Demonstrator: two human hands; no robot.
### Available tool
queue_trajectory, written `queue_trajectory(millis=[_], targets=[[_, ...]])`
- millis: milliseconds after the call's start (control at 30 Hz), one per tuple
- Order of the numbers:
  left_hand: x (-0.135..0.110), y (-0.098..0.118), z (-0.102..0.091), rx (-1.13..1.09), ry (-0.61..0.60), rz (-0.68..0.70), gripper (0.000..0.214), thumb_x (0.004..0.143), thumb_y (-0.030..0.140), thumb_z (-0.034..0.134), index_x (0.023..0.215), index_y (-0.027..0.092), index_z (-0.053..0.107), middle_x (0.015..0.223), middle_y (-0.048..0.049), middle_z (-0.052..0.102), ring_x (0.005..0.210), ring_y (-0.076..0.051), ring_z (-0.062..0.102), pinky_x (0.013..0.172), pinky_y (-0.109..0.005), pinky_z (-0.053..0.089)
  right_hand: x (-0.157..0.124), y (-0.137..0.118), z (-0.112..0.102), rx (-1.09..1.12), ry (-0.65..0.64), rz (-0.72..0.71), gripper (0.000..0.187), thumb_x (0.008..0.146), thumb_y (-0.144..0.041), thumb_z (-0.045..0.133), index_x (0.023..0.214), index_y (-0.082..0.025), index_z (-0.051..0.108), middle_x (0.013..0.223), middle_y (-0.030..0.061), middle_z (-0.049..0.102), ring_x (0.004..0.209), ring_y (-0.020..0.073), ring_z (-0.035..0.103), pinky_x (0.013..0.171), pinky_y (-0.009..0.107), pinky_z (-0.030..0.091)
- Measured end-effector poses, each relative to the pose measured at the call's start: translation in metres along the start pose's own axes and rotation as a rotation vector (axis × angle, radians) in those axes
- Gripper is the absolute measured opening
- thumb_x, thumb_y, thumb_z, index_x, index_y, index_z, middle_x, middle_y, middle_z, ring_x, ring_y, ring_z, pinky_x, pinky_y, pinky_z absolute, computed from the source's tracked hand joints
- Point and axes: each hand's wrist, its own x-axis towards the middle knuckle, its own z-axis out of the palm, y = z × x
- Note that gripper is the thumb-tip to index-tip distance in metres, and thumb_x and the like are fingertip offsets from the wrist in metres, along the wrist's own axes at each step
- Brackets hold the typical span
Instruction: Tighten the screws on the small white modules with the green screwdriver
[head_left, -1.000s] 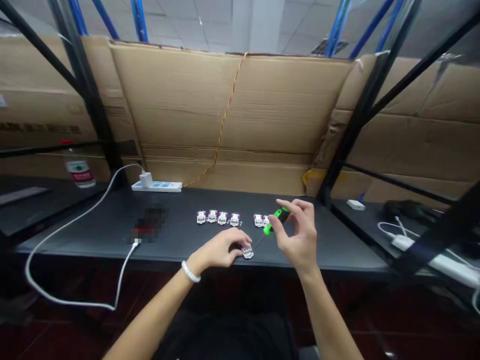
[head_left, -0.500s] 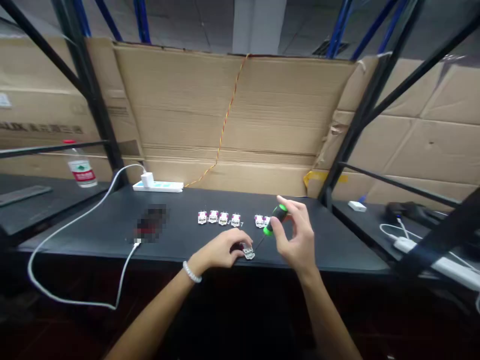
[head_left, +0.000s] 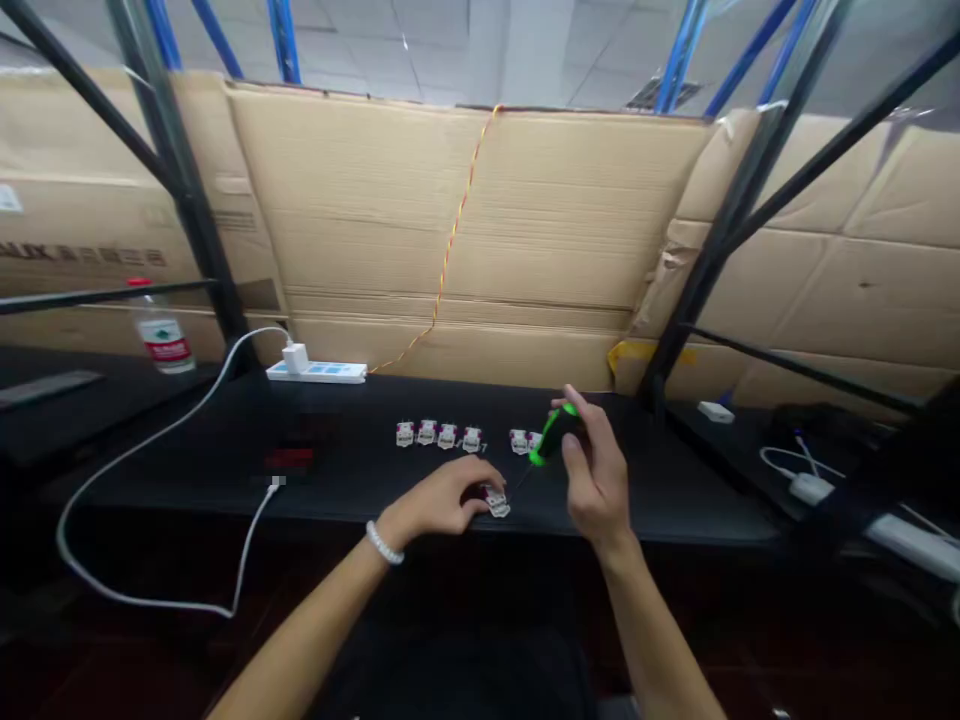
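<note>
Slanted screwdriver (head_left: 553, 433) could've skidded near table's front edge (head_left: 675, 527)
My right hand (head_left: 598, 480) gripped it, left hand (head_left: 448, 496) pinched white part (head_left: 498, 506)

The single view looks from the wearer's head, forward and down, close above the black tabletop (head_left: 360, 460), facing the cardboard panel (head_left: 345, 200) farther off toward twelve o'clock
</note>
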Motion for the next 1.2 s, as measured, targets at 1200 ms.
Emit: queue_trajectory(millis=[1200], targets=[[0.0003,0.0000,0.0003,0.010,-0.001,0.006,0.030,0.088,0.007,0.067,0.115,0.019,0.072,0.118,-0.0091,0.076,0.108,-0.025,0.069,0.103,-0.039,0.054,0.0026,-0.0042,-0.0019,-0.127,0.051,0.003,0.044,0.103,-0.027,0.055,0.146,-0.027,0.062,0.119,0.0099,0.063,0.098,0.0235,0.065,0.085,0.042,0.058]])
